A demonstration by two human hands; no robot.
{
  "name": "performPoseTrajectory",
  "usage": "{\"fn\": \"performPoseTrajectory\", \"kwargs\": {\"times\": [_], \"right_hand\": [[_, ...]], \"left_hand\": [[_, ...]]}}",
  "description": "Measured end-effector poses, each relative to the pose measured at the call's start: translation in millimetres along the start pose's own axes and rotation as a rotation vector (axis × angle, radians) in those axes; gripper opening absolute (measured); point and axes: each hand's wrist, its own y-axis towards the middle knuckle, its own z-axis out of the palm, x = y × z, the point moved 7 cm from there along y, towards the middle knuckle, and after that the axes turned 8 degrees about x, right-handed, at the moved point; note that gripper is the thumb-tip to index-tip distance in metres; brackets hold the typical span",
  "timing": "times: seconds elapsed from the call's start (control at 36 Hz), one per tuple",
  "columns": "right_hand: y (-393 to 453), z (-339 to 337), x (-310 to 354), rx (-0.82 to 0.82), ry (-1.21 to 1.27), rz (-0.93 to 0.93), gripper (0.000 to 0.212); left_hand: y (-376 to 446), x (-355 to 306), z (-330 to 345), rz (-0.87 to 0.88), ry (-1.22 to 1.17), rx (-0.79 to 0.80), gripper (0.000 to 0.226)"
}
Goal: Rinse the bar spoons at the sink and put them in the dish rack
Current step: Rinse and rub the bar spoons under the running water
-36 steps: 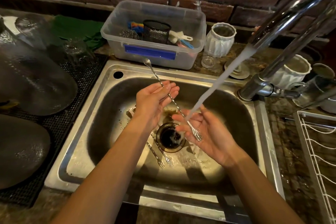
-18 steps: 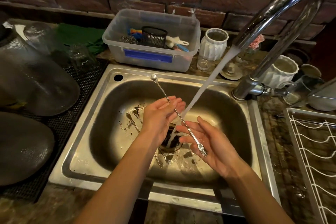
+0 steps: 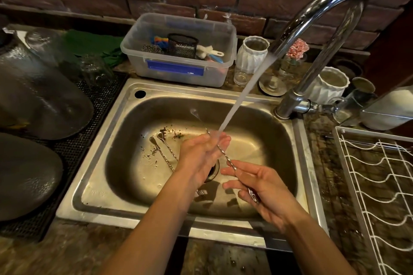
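**Bar spoon under running water, two more in the basin**

Far left on the bench: black mesh mat carrying dark plates and upturned glassware. Green cloth behind them against the brick wall.

Back centre: clear plastic tub with blue latch, holding a scourer, black mesh cup, sponges and a brush.

Steel sink: debris specks on the left floor of the basin. Two spare bar spoons lie there side by side, bowls toward the back, shafts running under the left forearm.

Left hand over the drain, fingers together and curled lightly round the twisted shaft of the held bar spoon; loose closed grip, water stream landing right on the fingertips. Spoon runs diagonally, bowl end up and back-left, blurred, fork end down-right.

Right hand lower and nearer, fingers mostly extended, spoon lying across them with the fork end against the palm. Whether thumb pinches it: cannot tell, so right grip state is unclear.

Chrome tap arches from the sink's back right corner, water on. White ribbed pots and a small glass behind it.

Far right: white wire dish rack, well apart from both hands.
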Motion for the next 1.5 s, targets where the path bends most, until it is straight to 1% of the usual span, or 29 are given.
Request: {"fn": "performPoseTrajectory", "kwargs": {"times": [0.14,0.22,0.36,0.47,0.58,0.69,0.89,0.94,1.03,1.17,1.28,1.39,1.5], "right_hand": [[-12,-6,-3,-0.042,-0.066,0.012,0.028],[-18,-11,-4,-0.066,-0.088,0.017,0.029],[-28,-17,-11,-0.106,-0.098,0.038,0.03],[-37,-19,-15,-0.102,-0.095,0.046,0.026],[-46,-20,-16,-0.091,-0.069,0.056,0.027],[-52,-21,-17,-0.102,-0.087,0.078,0.024],[-50,-27,-16,-0.124,-0.155,0.128,0.023],[-47,-29,-17,-0.126,-0.21,0.145,0.024],[-40,-32,-17,-0.168,-0.291,0.148,0.024],[-15,-25,-14,-0.199,-0.497,0.117,0.022],[11,-28,-19,-0.265,-0.494,0.139,0.021],[35,-27,-26,-0.264,-0.501,0.136,0.01],[54,-25,-28,-0.277,-0.554,0.093,0.009]], "left_hand": [[3,8,-1,-0.042,-0.049,-0.036,0.015],[5,11,-3,-0.053,-0.051,-0.059,0.02],[6,15,-8,-0.074,0.012,-0.069,0.022],[6,20,-11,-0.088,-0.042,-0.077,0.026],[7,20,-14,-0.094,-0.076,-0.112,0.022],[6,22,-16,-0.1,-0.096,-0.142,0.032],[6,23,-26,-0.096,-0.075,-0.231,0.021],[8,21,-29,-0.075,-0.108,-0.252,0.015],[8,20,-31,-0.054,-0.124,-0.252,0.015],[6,25,-31,-0.041,0.004,-0.217,0.013],[4,26,-33,-0.02,0.069,-0.213,0.014],[3,23,-36,-0.026,0.088,-0.218,0.012],[8,16,-42,-0.017,0.121,-0.232,0.025]]}}
